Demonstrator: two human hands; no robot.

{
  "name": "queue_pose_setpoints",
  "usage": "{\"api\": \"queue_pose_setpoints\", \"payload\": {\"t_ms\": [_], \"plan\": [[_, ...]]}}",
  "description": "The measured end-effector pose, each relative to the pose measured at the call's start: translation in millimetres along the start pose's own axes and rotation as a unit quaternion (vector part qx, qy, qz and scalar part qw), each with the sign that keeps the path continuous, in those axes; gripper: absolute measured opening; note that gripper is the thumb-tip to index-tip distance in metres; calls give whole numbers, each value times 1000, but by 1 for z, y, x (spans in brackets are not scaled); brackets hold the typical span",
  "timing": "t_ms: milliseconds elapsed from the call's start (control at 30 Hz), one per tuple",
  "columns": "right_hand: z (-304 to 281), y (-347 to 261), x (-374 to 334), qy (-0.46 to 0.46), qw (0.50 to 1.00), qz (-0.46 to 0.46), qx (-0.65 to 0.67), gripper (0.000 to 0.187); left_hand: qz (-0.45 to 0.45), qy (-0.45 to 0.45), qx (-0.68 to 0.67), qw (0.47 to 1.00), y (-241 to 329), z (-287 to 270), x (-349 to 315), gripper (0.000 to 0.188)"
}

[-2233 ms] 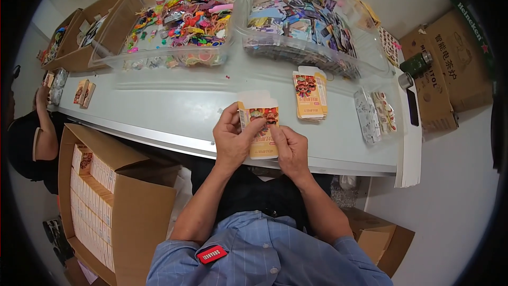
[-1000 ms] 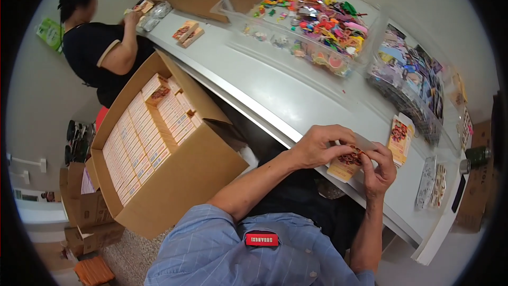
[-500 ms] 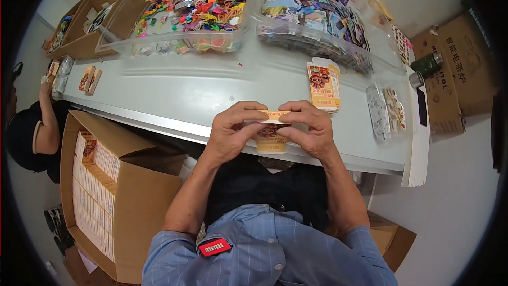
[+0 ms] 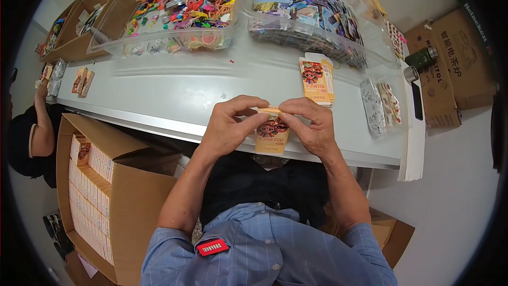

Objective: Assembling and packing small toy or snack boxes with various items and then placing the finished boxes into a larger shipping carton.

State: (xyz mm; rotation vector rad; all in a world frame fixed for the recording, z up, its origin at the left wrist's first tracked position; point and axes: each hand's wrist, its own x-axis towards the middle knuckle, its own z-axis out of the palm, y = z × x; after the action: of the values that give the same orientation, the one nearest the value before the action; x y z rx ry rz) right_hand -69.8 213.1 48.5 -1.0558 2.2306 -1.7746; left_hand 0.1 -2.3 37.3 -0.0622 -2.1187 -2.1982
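Note:
Over the table's front edge I hold a small yellow carton (image 4: 271, 142) with a cartoon figure on its front. My left hand (image 4: 230, 127) pinches its top left corner between thumb and fingers. At the top right, my right hand (image 4: 311, 128) presses on the top flap with fingers above and thumb on the front. The flap lies nearly level, mostly covered by my fingertips. Beyond my right hand, a small pile of flattened yellow cartons (image 4: 316, 83) rests on the table.
Clear bins of colourful small toys (image 4: 198, 13) and glossy cards (image 4: 312, 10) stand at the back. At left, a cardboard box (image 4: 135, 217) holds rows of packed cartons, near another person's arm (image 4: 43, 122). Clear packets (image 4: 374, 108), a phone (image 4: 418, 103) and a green flask (image 4: 423, 58) are at right.
The carton's top flap has tipped down and back, so more of the printed front shows. Both hands remain on the carton. The whole view has shifted slightly.

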Motion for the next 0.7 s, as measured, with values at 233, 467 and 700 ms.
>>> {"api": "queue_pose_setpoints", "payload": {"t_ms": [233,467,700], "plan": [[1,5,-3,45,993,-61,-95,13,-129,-35,-32,991,13,0,14,29],[0,5,-14,-32,994,59,-86,11,-161,-41,-24,986,-9,6,3,27],[0,-6,4,31,991,113,60,9,-122,-21,-13,992,27,-1,22,31]]}}
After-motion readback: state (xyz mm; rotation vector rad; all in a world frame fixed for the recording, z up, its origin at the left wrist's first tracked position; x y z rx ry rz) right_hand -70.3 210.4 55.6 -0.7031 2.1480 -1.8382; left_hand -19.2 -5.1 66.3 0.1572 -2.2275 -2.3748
